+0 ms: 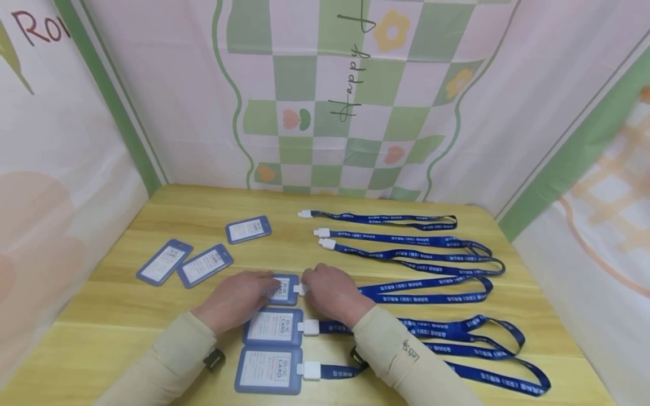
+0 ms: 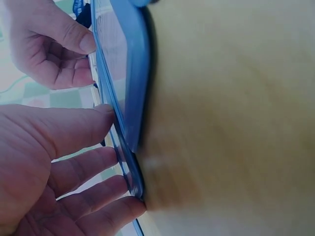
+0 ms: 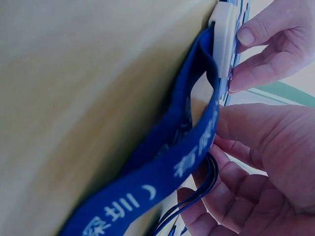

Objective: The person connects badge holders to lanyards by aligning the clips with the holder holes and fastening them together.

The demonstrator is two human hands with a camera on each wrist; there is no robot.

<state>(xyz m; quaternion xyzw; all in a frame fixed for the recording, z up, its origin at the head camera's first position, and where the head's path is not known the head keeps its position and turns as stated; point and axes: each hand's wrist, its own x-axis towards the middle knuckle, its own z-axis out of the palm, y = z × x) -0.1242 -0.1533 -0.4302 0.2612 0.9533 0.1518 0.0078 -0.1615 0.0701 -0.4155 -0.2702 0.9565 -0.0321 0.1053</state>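
My left hand (image 1: 238,299) holds a blue-framed ID card holder (image 1: 290,299), thumb and fingers across its left part. The right hand (image 1: 336,293) pinches the white clip (image 1: 299,289) of a blue lanyard (image 1: 426,290) at the holder's right end, its fingers covering most of the clip. Nearer me lie two card holders, the middle one (image 1: 273,327) and the front one (image 1: 269,369), each joined to a white lanyard clip (image 1: 311,371). In the left wrist view, the left thumb (image 2: 91,125) rests at the holder's edge. A blue strap (image 3: 172,157) crosses before the right hand in its wrist view.
Three loose card holders, one of them upright-angled (image 1: 165,262), lie at the back left of the wooden table (image 1: 127,332). Three lanyards, the farthest (image 1: 386,219) included, stretch across the back right with clips facing left. Printed cloth (image 1: 325,96) hangs behind the table.
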